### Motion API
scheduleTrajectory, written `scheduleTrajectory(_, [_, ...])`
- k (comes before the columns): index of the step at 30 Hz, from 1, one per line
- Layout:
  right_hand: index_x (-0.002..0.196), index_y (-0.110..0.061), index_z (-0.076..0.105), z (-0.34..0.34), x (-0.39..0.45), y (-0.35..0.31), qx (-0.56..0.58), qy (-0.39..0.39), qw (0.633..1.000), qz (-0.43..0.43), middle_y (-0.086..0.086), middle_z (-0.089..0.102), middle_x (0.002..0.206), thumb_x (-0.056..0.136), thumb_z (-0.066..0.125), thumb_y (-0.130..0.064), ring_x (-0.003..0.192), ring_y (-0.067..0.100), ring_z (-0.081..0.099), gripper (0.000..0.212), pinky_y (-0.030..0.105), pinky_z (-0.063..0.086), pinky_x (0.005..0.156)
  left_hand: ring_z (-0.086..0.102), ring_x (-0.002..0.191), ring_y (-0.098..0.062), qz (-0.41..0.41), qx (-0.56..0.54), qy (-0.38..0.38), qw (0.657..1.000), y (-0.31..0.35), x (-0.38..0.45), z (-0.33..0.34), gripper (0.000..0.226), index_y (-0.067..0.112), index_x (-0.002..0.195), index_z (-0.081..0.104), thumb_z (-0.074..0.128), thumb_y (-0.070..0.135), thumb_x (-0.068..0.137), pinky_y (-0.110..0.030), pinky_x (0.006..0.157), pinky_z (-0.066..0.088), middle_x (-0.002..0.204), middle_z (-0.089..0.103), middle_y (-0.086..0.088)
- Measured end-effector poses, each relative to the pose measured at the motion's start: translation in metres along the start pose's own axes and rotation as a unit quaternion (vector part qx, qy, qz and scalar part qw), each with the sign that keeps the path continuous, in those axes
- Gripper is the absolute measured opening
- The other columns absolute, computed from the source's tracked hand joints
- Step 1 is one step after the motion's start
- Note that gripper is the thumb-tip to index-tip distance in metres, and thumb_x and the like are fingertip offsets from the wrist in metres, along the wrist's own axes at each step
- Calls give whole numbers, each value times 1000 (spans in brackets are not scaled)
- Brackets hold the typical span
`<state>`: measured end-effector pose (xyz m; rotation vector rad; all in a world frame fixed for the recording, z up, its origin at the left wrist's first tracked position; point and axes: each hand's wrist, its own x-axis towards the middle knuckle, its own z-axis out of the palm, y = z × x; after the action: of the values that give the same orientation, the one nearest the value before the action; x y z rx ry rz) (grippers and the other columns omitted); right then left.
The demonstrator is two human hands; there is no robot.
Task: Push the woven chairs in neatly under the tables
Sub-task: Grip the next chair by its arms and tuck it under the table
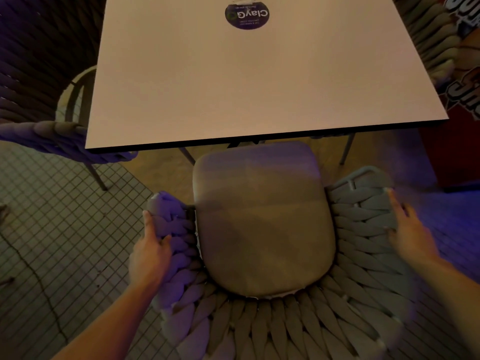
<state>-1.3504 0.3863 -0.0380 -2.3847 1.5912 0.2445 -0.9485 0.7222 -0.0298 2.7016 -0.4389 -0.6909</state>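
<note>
A grey woven chair [285, 323] with a tan seat cushion [262, 219] stands right in front of me, facing a white square table [223, 81]. The cushion's front edge lies just at the table's near edge. My left hand [150, 253] grips the chair's left woven armrest [171, 224], thumb on top. My right hand [410, 232] rests on the outside of the right armrest [363, 203], fingers stretched along it. The image is slightly blurred by motion.
A second woven chair [52, 136] sits at the table's left side, and another [428, 35] at the far right. A round dark sticker [246, 14] marks the tabletop. The floor [52, 242] is small square tiles. A red printed panel [462, 113] stands at the right.
</note>
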Motion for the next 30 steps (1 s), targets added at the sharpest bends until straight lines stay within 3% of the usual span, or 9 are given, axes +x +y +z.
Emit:
scheduleTrajectory(8, [150,-49,0,-4,5,13,1,5,1000,-7,21,43,136,81,69,-6,62,28,50,106,33,41,56,60,77,-30,11,-6,-4,1000,5,-10,5,80,26,153,-1,51,30,92,-37,64,41,76,66,-4])
scheduleTrajectory(12, [152,-43,0,0,-5,12,4,-8,1000,-9,22,44,133,81,68,-4,57,26,50,105,30,40,50,59,71,-26,7,-6,-6,1000,0,-11,3,80,28,152,0,51,31,91,-37,63,43,66,62,3])
scheduleTrajectory(20, [152,-43,-2,-2,-13,17,6,-13,1000,-6,22,41,138,81,67,-2,55,19,44,107,24,29,45,60,76,-30,13,3,-11,1000,4,-11,6,80,29,152,-1,50,32,92,-41,68,48,74,65,-3])
scheduleTrajectory(30, [149,-49,-8,-2,-17,19,8,-1,1000,-5,20,37,144,82,66,-4,54,22,48,109,33,43,49,49,69,-24,31,10,-5,999,2,-5,9,80,29,152,2,53,33,90,-37,65,41,63,51,9])
